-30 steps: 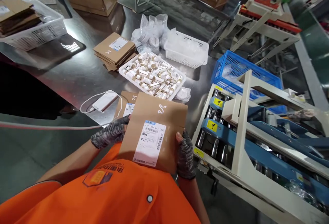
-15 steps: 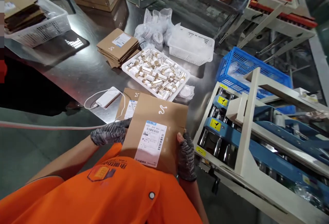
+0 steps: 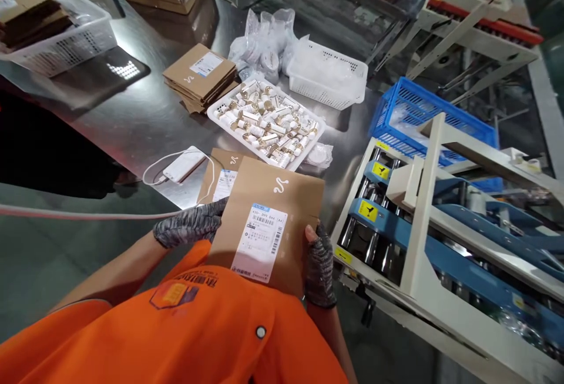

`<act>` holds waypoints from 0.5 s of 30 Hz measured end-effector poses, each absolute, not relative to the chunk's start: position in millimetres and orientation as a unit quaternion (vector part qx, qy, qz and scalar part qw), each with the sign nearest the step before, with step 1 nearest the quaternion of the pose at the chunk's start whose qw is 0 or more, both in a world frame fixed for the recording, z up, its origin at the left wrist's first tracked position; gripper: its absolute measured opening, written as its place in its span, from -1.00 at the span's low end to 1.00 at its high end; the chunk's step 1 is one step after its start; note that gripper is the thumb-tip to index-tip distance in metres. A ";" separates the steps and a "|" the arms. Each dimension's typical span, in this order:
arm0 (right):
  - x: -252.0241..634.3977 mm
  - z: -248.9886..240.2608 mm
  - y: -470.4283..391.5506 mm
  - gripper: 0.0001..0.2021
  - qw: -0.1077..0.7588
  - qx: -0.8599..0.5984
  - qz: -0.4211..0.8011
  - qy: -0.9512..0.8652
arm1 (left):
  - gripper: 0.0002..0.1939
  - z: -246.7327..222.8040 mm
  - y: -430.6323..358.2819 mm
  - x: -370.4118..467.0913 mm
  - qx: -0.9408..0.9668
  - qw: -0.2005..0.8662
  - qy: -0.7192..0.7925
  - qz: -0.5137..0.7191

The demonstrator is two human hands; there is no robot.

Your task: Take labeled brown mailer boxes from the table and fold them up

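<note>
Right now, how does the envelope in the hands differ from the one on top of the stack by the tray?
The held envelope is tilted up off the table, gripped by the left hand and right hand; the stack-top envelope lies flat, untouched. The held one looks larger, being nearer the camera. Both are brown card with a white label.

Paper, plastic, metal and cloth

The envelope (image 3: 268, 219) was brown matt paper with a smooth white sticker, and both hands wore grey knitted cloth gloves, the left hand (image 3: 187, 226) and the right hand (image 3: 321, 266). The surface (image 3: 132, 120) was shiny smooth metal. The tray (image 3: 220, 115) and the white basket (image 3: 328, 76) were plastic. The blue crate (image 3: 423, 117) was plastic too. The bags (image 3: 264, 43) were thin, crinkly, see-through plastic.
</note>
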State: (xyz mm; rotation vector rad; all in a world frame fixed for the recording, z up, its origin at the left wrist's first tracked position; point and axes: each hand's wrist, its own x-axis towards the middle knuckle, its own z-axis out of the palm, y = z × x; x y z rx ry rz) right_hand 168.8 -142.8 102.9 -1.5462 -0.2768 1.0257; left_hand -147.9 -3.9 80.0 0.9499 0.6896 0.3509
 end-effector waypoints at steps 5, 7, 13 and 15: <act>167.3 103.3 -142.4 -0.45 0.598 -0.667 0.424 -0.133 | -0.47 85.6 -2.7 -142.7 0.484 0.779 0.354 0.182; 168.5 103.4 -142.6 -0.45 0.597 -0.657 0.436 -0.147 | -0.54 86.3 -2.5 -141.1 0.483 0.783 0.348 0.179; 172.9 98.3 -145.8 -0.43 0.591 -0.659 0.437 -0.162 | -0.59 92.5 -1.5 -138.7 0.487 0.782 0.347 0.176; 172.8 98.4 -145.9 -0.42 0.590 -0.661 0.435 -0.158 | -0.59 94.5 -1.4 -137.1 0.480 0.787 0.344 0.177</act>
